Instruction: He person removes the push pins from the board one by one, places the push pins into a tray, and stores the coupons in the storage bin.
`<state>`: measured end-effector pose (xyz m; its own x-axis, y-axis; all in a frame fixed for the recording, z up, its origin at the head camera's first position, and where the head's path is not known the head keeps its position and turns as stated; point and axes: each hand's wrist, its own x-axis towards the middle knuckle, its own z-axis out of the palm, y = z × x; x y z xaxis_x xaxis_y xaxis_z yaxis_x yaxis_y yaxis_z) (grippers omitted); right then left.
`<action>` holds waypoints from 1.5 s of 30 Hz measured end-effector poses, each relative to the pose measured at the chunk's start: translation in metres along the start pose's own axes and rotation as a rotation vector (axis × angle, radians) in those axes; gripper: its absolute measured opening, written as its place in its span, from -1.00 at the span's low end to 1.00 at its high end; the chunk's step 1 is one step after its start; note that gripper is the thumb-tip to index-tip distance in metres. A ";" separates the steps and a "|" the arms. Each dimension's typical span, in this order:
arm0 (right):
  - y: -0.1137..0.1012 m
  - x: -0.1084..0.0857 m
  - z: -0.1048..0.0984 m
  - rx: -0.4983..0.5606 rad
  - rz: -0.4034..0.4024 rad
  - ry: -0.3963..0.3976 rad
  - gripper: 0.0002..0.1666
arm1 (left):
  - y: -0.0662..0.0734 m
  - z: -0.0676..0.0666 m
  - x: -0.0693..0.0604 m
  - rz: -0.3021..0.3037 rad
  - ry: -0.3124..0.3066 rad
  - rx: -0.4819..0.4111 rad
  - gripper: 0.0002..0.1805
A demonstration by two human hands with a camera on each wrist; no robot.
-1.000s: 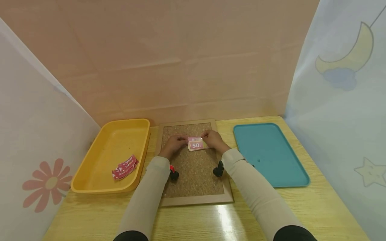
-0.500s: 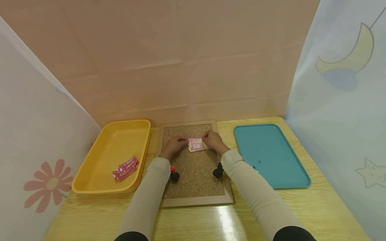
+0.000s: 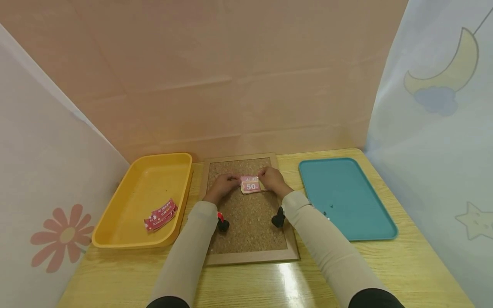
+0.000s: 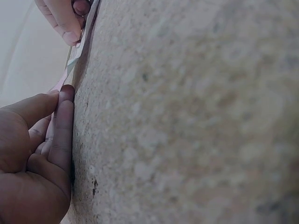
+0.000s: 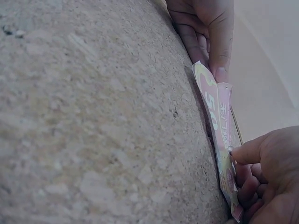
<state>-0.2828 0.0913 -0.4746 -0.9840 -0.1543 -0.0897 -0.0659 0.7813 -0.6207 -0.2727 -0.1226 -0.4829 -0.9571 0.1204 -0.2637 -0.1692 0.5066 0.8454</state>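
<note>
A pink coupon (image 3: pixel 250 185) marked "50" lies on the upper part of a framed cork board (image 3: pixel 250 222). My left hand (image 3: pixel 223 187) pinches the coupon's left end between thumb and fingers, its fingers low against the cork. At the coupon's upper edge, right of the number, my right hand (image 3: pixel 273 179) has its thumb and curled fingers at a small silvery thumbtack (image 5: pixel 230 149). The tack is mostly hidden by the fingertips. In the right wrist view the coupon looks slightly bowed, its far end under my left thumb.
A yellow tray (image 3: pixel 142 245) on the left holds several red coupons (image 3: pixel 161 216). On the right lies a teal tray (image 3: pixel 346 184) with a few tiny dark pieces (image 3: pixel 331 206). A brown-covered wall (image 3: pixel 239 85) rises behind the wooden table (image 3: pixel 246 286).
Both hands stay at the coupon with almost no movement. The whole head view shifts very slightly; the coupon and trays keep their places.
</note>
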 end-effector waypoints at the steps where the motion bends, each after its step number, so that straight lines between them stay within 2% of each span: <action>1: 0.000 0.000 0.000 0.002 0.000 0.001 -0.74 | 0.000 0.000 0.000 0.000 -0.001 -0.005 -0.70; 10: 0.001 0.001 0.000 0.021 0.001 0.011 -0.79 | 0.003 0.000 -0.002 0.021 0.002 -0.002 -0.70; 21: 0.005 0.001 0.000 0.037 -0.008 -0.005 -0.81 | 0.005 0.001 -0.004 -0.010 0.007 0.056 -0.69; 36: 0.001 -0.001 -0.001 0.005 0.005 0.002 -0.77 | 0.005 0.000 -0.005 -0.031 0.003 0.044 -0.71; 45: -0.002 -0.003 0.001 -0.027 -0.001 0.002 -0.76 | 0.004 0.001 -0.005 -0.033 -0.008 -0.015 -0.70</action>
<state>-0.2799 0.0897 -0.4739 -0.9842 -0.1536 -0.0875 -0.0711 0.7973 -0.5993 -0.2678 -0.1203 -0.4790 -0.9491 0.1102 -0.2952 -0.2045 0.4973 0.8431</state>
